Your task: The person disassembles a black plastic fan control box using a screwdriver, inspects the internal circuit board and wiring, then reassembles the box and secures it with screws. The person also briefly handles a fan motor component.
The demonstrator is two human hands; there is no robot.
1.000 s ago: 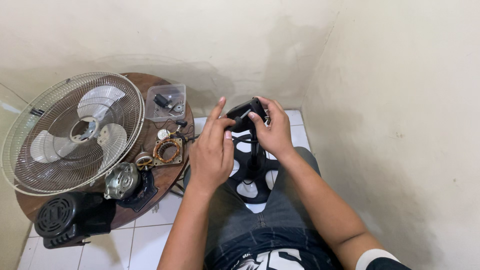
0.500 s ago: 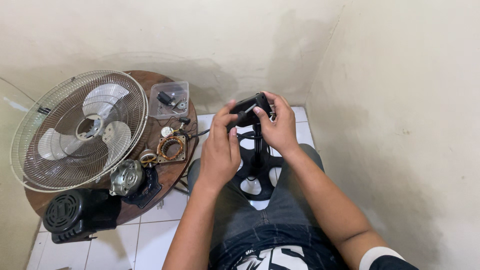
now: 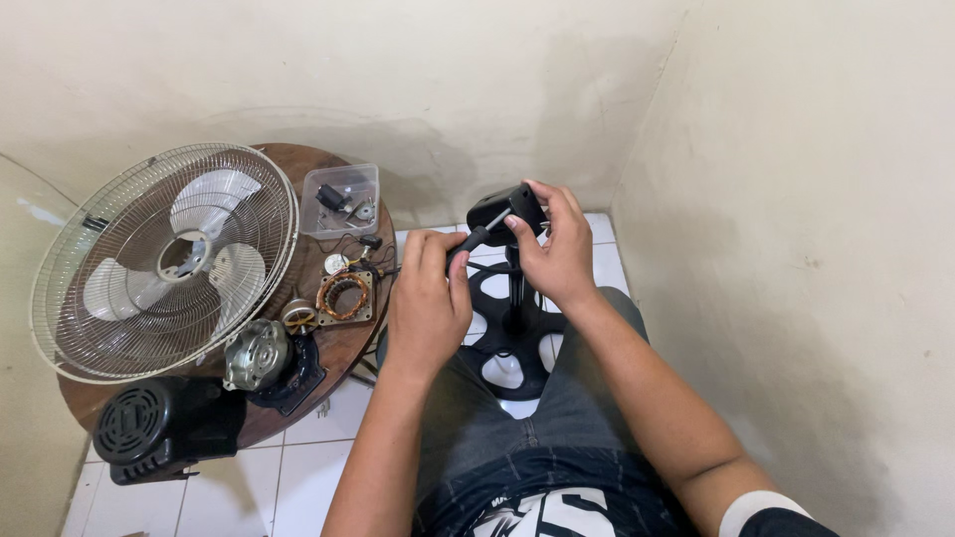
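Observation:
My right hand (image 3: 559,249) grips the black housing (image 3: 502,209) on top of a fan stand pole. The pole rises from a black spoked round base (image 3: 517,338) on the white tiled floor between my legs. My left hand (image 3: 428,298) is closed around a screwdriver (image 3: 473,239) with a black handle, its metal shaft angled up to the housing beside my right fingertips.
A round wooden table (image 3: 343,343) at left carries a fan grille with blades (image 3: 164,261), a clear plastic box of small parts (image 3: 341,199), a copper-wound stator (image 3: 345,295), a metal motor part (image 3: 257,353) and a black motor cover (image 3: 164,426). Walls stand close ahead and at right.
My left hand has drawn back from the housing and now grips the screwdriver. My right hand stays on the housing. The view has shifted slightly.

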